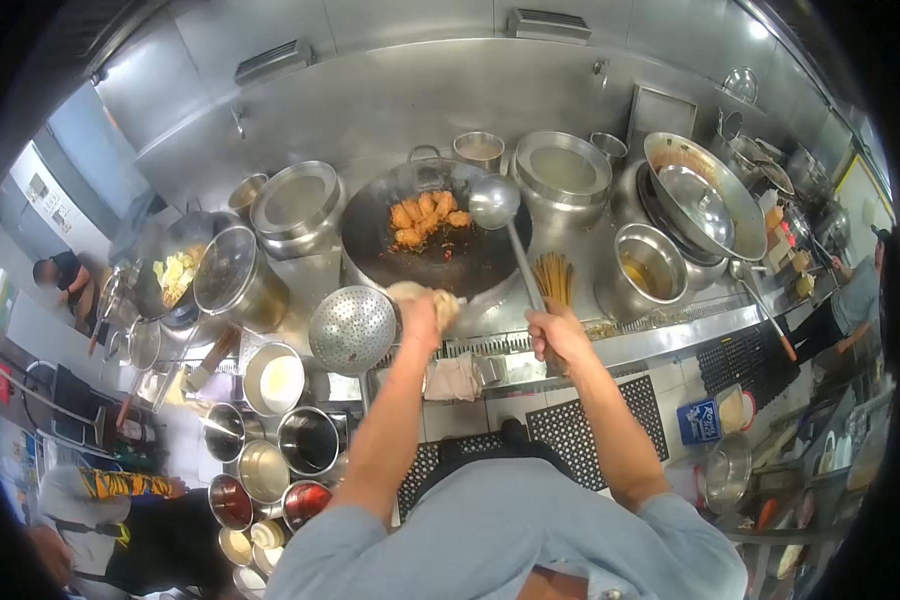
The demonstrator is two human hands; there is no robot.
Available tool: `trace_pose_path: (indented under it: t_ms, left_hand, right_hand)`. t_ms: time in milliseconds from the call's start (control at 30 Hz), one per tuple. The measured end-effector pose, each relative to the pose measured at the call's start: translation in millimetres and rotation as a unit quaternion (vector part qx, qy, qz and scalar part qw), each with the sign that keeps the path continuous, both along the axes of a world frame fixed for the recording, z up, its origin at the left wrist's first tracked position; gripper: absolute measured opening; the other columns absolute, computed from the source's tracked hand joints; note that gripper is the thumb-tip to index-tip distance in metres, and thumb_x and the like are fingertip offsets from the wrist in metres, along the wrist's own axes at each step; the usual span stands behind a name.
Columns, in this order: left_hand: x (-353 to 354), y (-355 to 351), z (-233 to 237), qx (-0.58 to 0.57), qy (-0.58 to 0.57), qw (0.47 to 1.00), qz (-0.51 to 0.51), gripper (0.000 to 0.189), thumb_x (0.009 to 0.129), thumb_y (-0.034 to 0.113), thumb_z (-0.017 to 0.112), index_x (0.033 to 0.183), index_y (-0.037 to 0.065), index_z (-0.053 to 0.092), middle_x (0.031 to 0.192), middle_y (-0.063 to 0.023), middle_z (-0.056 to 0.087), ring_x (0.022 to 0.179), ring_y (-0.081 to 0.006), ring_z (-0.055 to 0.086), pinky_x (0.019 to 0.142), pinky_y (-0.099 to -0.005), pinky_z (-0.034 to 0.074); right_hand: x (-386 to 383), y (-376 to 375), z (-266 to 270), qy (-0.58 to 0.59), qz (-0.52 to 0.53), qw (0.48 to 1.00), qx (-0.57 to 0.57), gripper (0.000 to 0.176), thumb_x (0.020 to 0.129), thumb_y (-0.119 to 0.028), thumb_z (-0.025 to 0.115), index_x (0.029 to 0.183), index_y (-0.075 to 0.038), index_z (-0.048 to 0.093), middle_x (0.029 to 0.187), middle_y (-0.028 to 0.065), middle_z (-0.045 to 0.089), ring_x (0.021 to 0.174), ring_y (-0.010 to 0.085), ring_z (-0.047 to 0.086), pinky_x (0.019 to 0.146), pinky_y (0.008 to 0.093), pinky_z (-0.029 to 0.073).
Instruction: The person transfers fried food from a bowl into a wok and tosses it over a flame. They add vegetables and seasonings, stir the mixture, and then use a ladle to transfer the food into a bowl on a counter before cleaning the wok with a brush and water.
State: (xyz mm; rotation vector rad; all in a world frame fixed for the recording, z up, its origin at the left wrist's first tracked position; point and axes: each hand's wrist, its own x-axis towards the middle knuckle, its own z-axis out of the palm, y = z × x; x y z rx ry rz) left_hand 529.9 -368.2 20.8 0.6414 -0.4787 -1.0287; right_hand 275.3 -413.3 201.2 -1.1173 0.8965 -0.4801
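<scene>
A large dark wok (470,262) sits on the steel range in front of me, with orange fried pieces (425,218) in it. My right hand (558,335) grips the long handle of a steel ladle (494,202), whose bowl hangs over the wok's right side. My left hand (422,312) holds a folded cloth (440,298) against the wok's near rim. Both forearms reach forward from my grey-blue sleeves.
A perforated skimmer (352,328) rests left of the wok. Steel pots and lidded pans (297,200) ring the range, with a bundle of chopsticks (554,277) to the right. Seasoning bowls (270,470) stand at lower left. Other people work at left (65,275) and right (850,300).
</scene>
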Motion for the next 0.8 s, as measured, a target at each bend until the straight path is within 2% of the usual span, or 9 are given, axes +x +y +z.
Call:
trace_pose_path:
  t_ms: [67, 133, 233, 333, 500, 567, 700, 767, 800]
  left_hand:
    - [-31.6, 2.7, -26.9, 0.179, -0.099, 0.955, 0.215, 0.028, 0.086, 0.005, 0.049, 0.111, -0.004, 0.041, 0.088, -0.0123, 0.059, 0.071, -0.0220, 0.060, 0.058, -0.0326, 0.050]
    - [-71.8, 8.7, 24.5, 0.257, -0.179, 0.867, 0.387, 0.037, 0.083, 0.004, 0.051, 0.116, -0.006, 0.038, 0.092, -0.0119, 0.058, 0.078, -0.0228, 0.060, 0.066, -0.0335, 0.051]
    - [-84.5, 11.6, 64.8, 0.256, -0.093, 0.917, 0.293, 0.033, 0.082, 0.005, 0.052, 0.111, -0.007, 0.043, 0.094, -0.0116, 0.058, 0.080, -0.0236, 0.060, 0.069, -0.0344, 0.051]
    - [-40.9, 5.8, 88.8, 0.213, 0.011, 0.972, 0.096, 0.015, 0.085, 0.006, 0.050, 0.097, -0.004, 0.050, 0.087, -0.0123, 0.059, 0.070, -0.0225, 0.061, 0.056, -0.0338, 0.051]
    - [-45.1, 32.2, 83.9, 0.232, -0.082, 0.967, 0.066, 0.009, 0.088, 0.009, 0.048, 0.087, 0.003, 0.054, 0.082, -0.0092, 0.060, 0.066, -0.0214, 0.060, 0.054, -0.0322, 0.049]
    - [-46.5, 30.3, 74.4, 0.210, 0.081, 0.973, 0.057, 0.011, 0.088, 0.012, 0.048, 0.096, 0.004, 0.050, 0.082, -0.0093, 0.059, 0.062, -0.0219, 0.061, 0.042, -0.0321, 0.045]
    - [-49.9, 23.1, 71.5, 0.248, 0.077, 0.963, 0.074, 0.012, 0.089, 0.015, 0.048, 0.098, 0.007, 0.051, 0.082, -0.0077, 0.059, 0.062, -0.0214, 0.061, 0.042, -0.0310, 0.046]
    - [-50.0, 26.9, 74.5, 0.221, 0.101, 0.967, 0.071, 0.013, 0.089, 0.015, 0.047, 0.097, 0.006, 0.051, 0.081, -0.0092, 0.059, 0.061, -0.0215, 0.061, 0.042, -0.0314, 0.046]
    - [-48.7, 30.4, 72.1, 0.218, 0.103, 0.968, 0.070, 0.012, 0.089, 0.015, 0.047, 0.097, 0.006, 0.051, 0.081, -0.0096, 0.059, 0.061, -0.0216, 0.061, 0.042, -0.0315, 0.046]
  right_hand:
    - [5.2, 2.9, 4.8, 0.049, -0.033, 0.997, -0.047, 0.022, 0.082, -0.011, 0.058, 0.097, -0.003, 0.043, 0.063, 0.0025, 0.047, 0.043, 0.0114, 0.045, 0.035, 0.0286, 0.036]
    - [17.9, 3.3, 7.5, 0.017, -0.021, 1.000, -0.003, 0.019, 0.082, -0.012, 0.058, 0.093, -0.004, 0.044, 0.063, 0.0020, 0.047, 0.044, 0.0110, 0.045, 0.037, 0.0273, 0.037]
    - [35.5, -8.1, -4.5, -0.066, 0.010, 0.992, 0.105, 0.012, 0.084, -0.012, 0.056, 0.080, -0.007, 0.046, 0.061, 0.0007, 0.047, 0.046, 0.0110, 0.045, 0.040, 0.0257, 0.038]
    - [50.0, -9.4, -3.5, -0.182, 0.014, 0.941, 0.286, 0.016, 0.085, -0.008, 0.054, 0.071, -0.009, 0.046, 0.059, 0.0006, 0.047, 0.047, 0.0120, 0.045, 0.041, 0.0254, 0.038]
    - [56.4, -22.6, 9.3, -0.198, 0.011, 0.918, 0.342, 0.019, 0.085, -0.006, 0.055, 0.069, -0.009, 0.045, 0.059, -0.0016, 0.047, 0.048, 0.0075, 0.046, 0.041, 0.0205, 0.037]
    - [60.2, -30.1, 10.8, -0.201, 0.027, 0.919, 0.337, 0.019, 0.085, -0.006, 0.055, 0.069, -0.009, 0.044, 0.061, -0.0019, 0.048, 0.049, 0.0070, 0.046, 0.040, 0.0199, 0.037]
    - [55.9, -37.4, 13.8, -0.271, 0.046, 0.860, 0.429, 0.008, 0.085, -0.005, 0.056, 0.088, -0.002, 0.049, 0.062, -0.0038, 0.045, 0.048, 0.0052, 0.045, 0.040, 0.0190, 0.036]
    - [32.7, -31.2, -9.8, -0.327, 0.052, 0.875, 0.353, 0.026, 0.087, -0.008, 0.052, 0.109, 0.005, 0.048, 0.063, -0.0051, 0.043, 0.047, 0.0035, 0.043, 0.038, 0.0177, 0.033]
    - [18.9, -26.6, -18.3, -0.358, 0.086, 0.846, 0.386, 0.030, 0.088, -0.010, 0.050, 0.115, 0.004, 0.047, 0.063, -0.0052, 0.042, 0.046, 0.0034, 0.041, 0.036, 0.0184, 0.032]
